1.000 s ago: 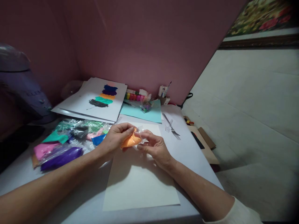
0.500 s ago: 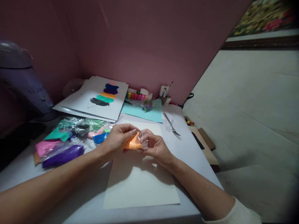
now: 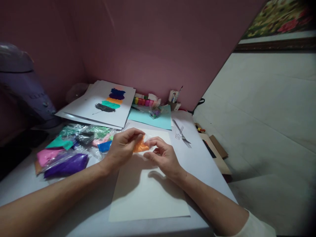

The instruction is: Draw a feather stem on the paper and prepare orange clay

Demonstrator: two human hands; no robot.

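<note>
A small clear plastic bag of orange material [image 3: 141, 145] hangs between both hands above a blank white sheet [image 3: 145, 187] on the table. My left hand [image 3: 123, 147] pinches its left side with thumb and fingers. The fingers of my right hand [image 3: 163, 156] are closed on the bag's clear right edge.
Several bags of coloured material [image 3: 66, 149] lie at the left. Behind are a painted sheet [image 3: 103, 102], a turquoise sheet [image 3: 150, 118], small paint pots [image 3: 142, 101] and a brush holder [image 3: 174, 98]. Forks [image 3: 182, 134] lie to the right near the table edge. A purple appliance [image 3: 22, 89] stands far left.
Both hands rose slightly with the orange bag. My right fingers shifted along the clear plastic and now pinch its right edge.
</note>
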